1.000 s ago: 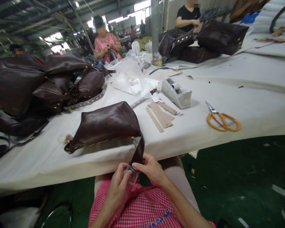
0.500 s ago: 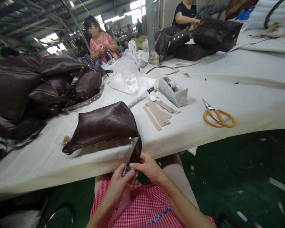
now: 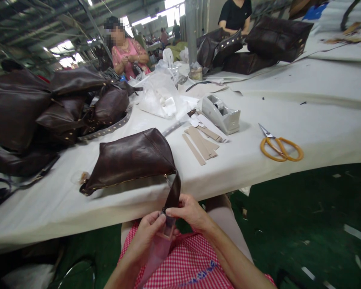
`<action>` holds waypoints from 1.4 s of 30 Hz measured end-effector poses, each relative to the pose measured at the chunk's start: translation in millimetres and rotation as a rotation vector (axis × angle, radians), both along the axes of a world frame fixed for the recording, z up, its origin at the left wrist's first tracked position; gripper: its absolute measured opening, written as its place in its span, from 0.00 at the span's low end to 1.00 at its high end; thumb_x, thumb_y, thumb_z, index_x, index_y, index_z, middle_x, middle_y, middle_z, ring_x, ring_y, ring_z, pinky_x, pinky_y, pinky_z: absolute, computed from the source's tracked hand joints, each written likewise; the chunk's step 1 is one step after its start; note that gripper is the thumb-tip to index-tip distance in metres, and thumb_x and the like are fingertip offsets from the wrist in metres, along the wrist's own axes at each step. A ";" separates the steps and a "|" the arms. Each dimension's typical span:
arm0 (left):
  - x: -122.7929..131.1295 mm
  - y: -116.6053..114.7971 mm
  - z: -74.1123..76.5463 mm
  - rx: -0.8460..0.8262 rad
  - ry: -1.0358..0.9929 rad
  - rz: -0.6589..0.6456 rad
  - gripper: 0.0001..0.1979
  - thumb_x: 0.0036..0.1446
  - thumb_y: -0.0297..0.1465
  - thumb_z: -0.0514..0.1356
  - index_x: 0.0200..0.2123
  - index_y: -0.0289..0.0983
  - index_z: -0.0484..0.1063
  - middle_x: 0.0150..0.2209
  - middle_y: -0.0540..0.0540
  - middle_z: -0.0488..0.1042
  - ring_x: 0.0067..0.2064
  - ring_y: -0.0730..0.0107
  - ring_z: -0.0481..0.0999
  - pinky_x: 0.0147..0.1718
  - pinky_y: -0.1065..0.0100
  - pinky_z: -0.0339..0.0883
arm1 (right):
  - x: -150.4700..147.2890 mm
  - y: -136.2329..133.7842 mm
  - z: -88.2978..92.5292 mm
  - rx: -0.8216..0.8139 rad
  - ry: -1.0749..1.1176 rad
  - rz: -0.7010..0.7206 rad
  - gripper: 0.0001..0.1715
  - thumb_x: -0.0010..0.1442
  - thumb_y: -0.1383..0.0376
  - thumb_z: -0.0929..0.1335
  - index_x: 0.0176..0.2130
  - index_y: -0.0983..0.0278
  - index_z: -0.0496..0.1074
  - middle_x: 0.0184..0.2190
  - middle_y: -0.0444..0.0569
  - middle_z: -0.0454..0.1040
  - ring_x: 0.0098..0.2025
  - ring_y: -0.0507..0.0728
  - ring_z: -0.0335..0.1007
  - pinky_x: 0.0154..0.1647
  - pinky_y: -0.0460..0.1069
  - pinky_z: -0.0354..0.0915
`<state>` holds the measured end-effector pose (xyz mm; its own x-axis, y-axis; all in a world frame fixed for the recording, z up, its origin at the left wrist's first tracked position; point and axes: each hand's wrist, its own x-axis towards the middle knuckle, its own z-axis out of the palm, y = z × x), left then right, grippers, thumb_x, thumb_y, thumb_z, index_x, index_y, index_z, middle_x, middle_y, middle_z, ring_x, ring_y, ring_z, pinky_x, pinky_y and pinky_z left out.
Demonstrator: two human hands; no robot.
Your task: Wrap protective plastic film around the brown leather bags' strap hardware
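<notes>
A dark brown leather bag (image 3: 132,158) lies at the near edge of the table, its zipper side toward me. From its right end a brown leather strap (image 3: 173,188) hangs over the edge to my hands. My left hand (image 3: 152,226) pinches a clear plastic sleeve (image 3: 161,247) near the strap's end, and the sleeve drapes down over my checked apron. My right hand (image 3: 189,212) grips the strap end from the other side, thumb on top. What lies under the fingers is partly hidden.
Orange-handled scissors (image 3: 281,148) and a grey tape dispenser (image 3: 221,114) are to the right, beside beige card strips (image 3: 200,144). Brown bags (image 3: 18,108) are heaped at left; more bags (image 3: 276,38) lie at back right. Two people work across the table. A post (image 3: 192,36) stands behind.
The clear plastic sleeve, bunched at my fingers before, now hangs down spread out below the strap end. My left hand has shifted slightly. The view has moved a little.
</notes>
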<state>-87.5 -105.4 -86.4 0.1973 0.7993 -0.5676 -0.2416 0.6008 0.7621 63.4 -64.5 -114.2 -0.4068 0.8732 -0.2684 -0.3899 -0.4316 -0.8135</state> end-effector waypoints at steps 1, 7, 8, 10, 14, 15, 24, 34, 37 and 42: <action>-1.6 -1.0 1.3 -0.001 -0.024 -0.009 0.16 0.48 0.39 0.69 0.34 0.32 0.74 0.28 0.44 0.77 0.28 0.67 0.77 0.32 0.67 0.69 | 0.3 -0.3 0.1 -0.005 0.003 0.004 0.14 0.40 0.62 0.76 0.28 0.67 0.74 0.22 0.42 0.73 0.23 0.49 0.64 0.25 0.45 0.61; -4.3 -2.6 1.0 0.027 0.059 0.051 0.18 0.44 0.38 0.71 0.34 0.31 0.77 0.30 0.41 0.80 0.31 0.67 0.78 0.35 0.69 0.67 | -1.1 1.1 -7.3 0.052 -0.033 0.009 0.12 0.42 0.63 0.74 0.28 0.68 0.74 0.22 0.42 0.72 0.24 0.49 0.63 0.25 0.45 0.61; -3.7 -1.8 0.6 0.026 0.073 0.053 0.18 0.44 0.38 0.71 0.34 0.31 0.78 0.30 0.41 0.80 0.32 0.67 0.78 0.35 0.70 0.67 | -1.0 1.6 -8.4 0.052 -0.041 0.018 0.11 0.42 0.63 0.74 0.27 0.68 0.74 0.22 0.42 0.71 0.24 0.49 0.63 0.25 0.45 0.60; -2.5 -0.1 0.3 0.022 0.085 0.047 0.19 0.42 0.39 0.72 0.34 0.31 0.78 0.30 0.41 0.80 0.32 0.66 0.78 0.35 0.70 0.67 | -0.3 2.5 -9.5 0.051 -0.062 0.030 0.11 0.41 0.64 0.74 0.27 0.68 0.74 0.21 0.41 0.70 0.24 0.49 0.62 0.24 0.44 0.60; -1.4 2.0 1.0 0.024 0.082 0.043 0.20 0.41 0.39 0.72 0.35 0.32 0.79 0.31 0.41 0.80 0.33 0.65 0.78 0.36 0.68 0.67 | 2.2 3.3 -8.6 0.092 -0.112 0.049 0.08 0.43 0.66 0.71 0.28 0.68 0.75 0.22 0.42 0.71 0.25 0.50 0.63 0.26 0.44 0.61; -1.4 2.3 1.2 0.028 0.081 0.044 0.20 0.41 0.39 0.72 0.35 0.32 0.79 0.31 0.41 0.80 0.33 0.65 0.78 0.37 0.68 0.67 | 2.9 3.3 -8.0 0.106 -0.127 0.055 0.07 0.44 0.67 0.70 0.28 0.68 0.75 0.22 0.42 0.71 0.25 0.50 0.64 0.26 0.44 0.61; -3.4 7.8 3.4 0.057 0.118 -0.016 0.19 0.43 0.41 0.71 0.33 0.31 0.78 0.30 0.40 0.80 0.31 0.64 0.77 0.35 0.67 0.67 | 8.4 4.2 2.0 0.089 -0.137 0.118 0.07 0.45 0.66 0.68 0.26 0.69 0.74 0.22 0.43 0.70 0.24 0.51 0.64 0.27 0.45 0.63; -0.7 13.5 -3.9 0.117 0.192 -0.072 0.18 0.46 0.42 0.69 0.30 0.35 0.69 0.26 0.46 0.77 0.28 0.68 0.75 0.30 0.70 0.66 | 8.9 0.7 -5.8 0.098 -0.111 0.138 0.06 0.47 0.66 0.68 0.26 0.68 0.72 0.20 0.41 0.68 0.23 0.50 0.63 0.25 0.44 0.61; 1.9 15.3 -5.2 0.124 0.225 -0.077 0.19 0.46 0.43 0.68 0.28 0.36 0.67 0.25 0.48 0.76 0.27 0.71 0.74 0.28 0.71 0.65 | 10.7 -0.1 -7.8 0.113 -0.108 0.130 0.07 0.49 0.65 0.68 0.27 0.68 0.72 0.20 0.42 0.68 0.23 0.50 0.63 0.25 0.45 0.61; 6.8 16.8 -2.3 0.120 0.219 -0.070 0.20 0.44 0.44 0.69 0.27 0.36 0.66 0.23 0.50 0.74 0.26 0.72 0.72 0.28 0.72 0.64 | 17.0 -2.3 -5.3 0.151 -0.088 0.144 0.09 0.49 0.65 0.70 0.32 0.67 0.74 0.25 0.43 0.71 0.27 0.50 0.65 0.30 0.45 0.63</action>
